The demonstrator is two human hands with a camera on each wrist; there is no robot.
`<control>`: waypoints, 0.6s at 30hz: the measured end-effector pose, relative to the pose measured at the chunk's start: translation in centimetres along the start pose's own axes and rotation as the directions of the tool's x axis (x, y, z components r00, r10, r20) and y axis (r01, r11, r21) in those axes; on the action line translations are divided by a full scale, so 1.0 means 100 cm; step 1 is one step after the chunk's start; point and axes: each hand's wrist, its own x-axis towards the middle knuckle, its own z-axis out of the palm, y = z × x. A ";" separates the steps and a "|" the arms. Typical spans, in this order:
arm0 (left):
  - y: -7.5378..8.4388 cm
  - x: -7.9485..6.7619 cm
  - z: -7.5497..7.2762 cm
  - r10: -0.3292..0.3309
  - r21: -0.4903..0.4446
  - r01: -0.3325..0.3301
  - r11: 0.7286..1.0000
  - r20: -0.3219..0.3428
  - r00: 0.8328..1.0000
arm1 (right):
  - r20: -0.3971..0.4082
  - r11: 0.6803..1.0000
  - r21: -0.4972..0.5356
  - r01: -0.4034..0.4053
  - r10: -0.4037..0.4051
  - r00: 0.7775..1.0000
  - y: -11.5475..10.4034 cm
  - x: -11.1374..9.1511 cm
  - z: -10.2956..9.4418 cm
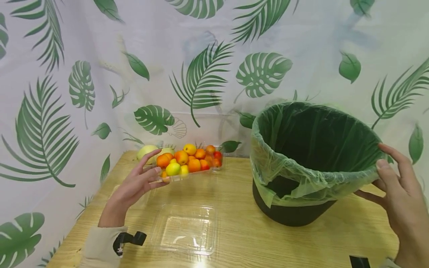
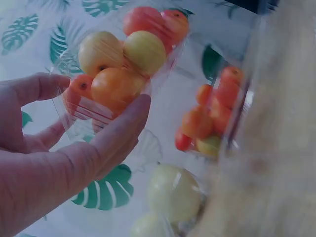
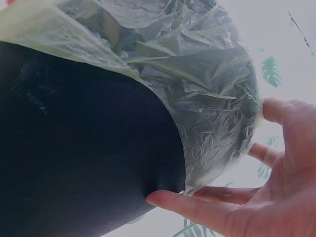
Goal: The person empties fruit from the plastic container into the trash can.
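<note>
My left hand [image 1: 135,184] grips one end of a see-through plastic box [image 1: 189,176] by its side, thumb and fingers spread around it. Orange, red and yellow-green fruits [image 2: 116,86] fill this box, seen close up in the left wrist view. At the right, my right hand [image 1: 400,186] holds the rim of a black bin [image 1: 295,216], its thumb near the top edge. A thin green plastic bag [image 1: 321,186] lines the bin and folds down over its outside. In the right wrist view, fingers [image 3: 173,202] touch the bin's dark wall and the bag.
Behind the held box stands another see-through box of small orange and red fruits [image 2: 197,121]. Pale green round fruits [image 1: 146,152] lie at the back left. A see-through plastic tray [image 1: 189,230] sits on the wooden table [image 1: 244,238]. A leaf-print curtain [image 1: 207,29] rises behind.
</note>
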 end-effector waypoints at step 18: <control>0.033 0.003 0.028 0.219 -0.124 -0.225 0.966 -0.065 0.974 | 0.013 0.998 -0.065 -0.009 0.010 1.000 -0.002 -0.001 -0.004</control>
